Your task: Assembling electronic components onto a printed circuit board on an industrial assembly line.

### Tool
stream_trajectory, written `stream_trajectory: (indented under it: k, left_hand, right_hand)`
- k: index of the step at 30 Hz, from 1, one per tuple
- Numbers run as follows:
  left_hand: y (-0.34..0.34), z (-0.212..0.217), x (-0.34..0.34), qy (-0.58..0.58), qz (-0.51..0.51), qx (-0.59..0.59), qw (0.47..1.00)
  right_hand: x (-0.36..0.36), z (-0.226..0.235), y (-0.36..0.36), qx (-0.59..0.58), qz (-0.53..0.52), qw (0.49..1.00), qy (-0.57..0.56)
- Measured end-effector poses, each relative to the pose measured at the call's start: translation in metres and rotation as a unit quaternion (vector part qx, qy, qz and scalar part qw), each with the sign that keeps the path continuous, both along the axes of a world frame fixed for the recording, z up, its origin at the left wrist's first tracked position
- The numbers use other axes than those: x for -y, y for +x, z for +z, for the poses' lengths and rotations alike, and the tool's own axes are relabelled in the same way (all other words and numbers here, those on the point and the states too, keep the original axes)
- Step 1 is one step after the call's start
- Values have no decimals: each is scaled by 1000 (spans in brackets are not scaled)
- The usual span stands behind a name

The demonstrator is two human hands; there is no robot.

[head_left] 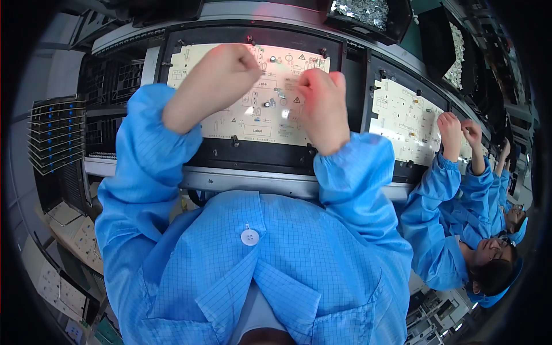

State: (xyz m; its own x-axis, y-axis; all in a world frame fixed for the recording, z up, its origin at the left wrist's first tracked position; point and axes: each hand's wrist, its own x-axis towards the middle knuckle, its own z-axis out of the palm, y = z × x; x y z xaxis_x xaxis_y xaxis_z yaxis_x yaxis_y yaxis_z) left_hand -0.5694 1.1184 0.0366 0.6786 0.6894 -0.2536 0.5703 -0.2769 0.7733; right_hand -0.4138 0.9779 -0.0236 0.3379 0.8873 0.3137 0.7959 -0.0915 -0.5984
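In front of me a cream-coloured circuit board [221, 122] lies in a black carrier frame [270, 154]. Small parts stand on it, among them a dark round capacitor [267, 104] near its middle. Over the board's upper middle is my left hand [221, 75], its thumb and fingers pinched together. My right hand [325, 106] is above the board's right part, with fingers curled inward and the tips close together. Whatever either hand pinches, if anything, is too small or hidden to make out. Both forearms are in blue sleeves.
To the right, another board [397, 118] sits in its own carrier, with a co-worker's hand [451, 135] at it. A black bin of shiny small parts [359, 11] stands beyond the carrier. Stacked boards [56, 138] are at left. A metal rail [253, 182] runs along the front.
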Motion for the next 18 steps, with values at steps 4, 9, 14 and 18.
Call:
stream_trajectory:
  k: [4, 9, 14, 18]
  left_hand:
    - [62, -9, 6, 22, -25, -26, 999]
    - [109, -34, -6, 56, -69, -101, 991]
    - [127, -38, -4, 40, -69, -143, 987]
    - [127, -51, -8, 16, -51, -124, 991]
  right_hand:
    - [40, 18, 19, -155, -112, 979, 75]
    - [83, 33, 36, -147, -140, 975, 93]
    - [113, 17, 50, -203, -174, 958, 103]
    - [118, 12, 57, -201, -181, 958, 98]
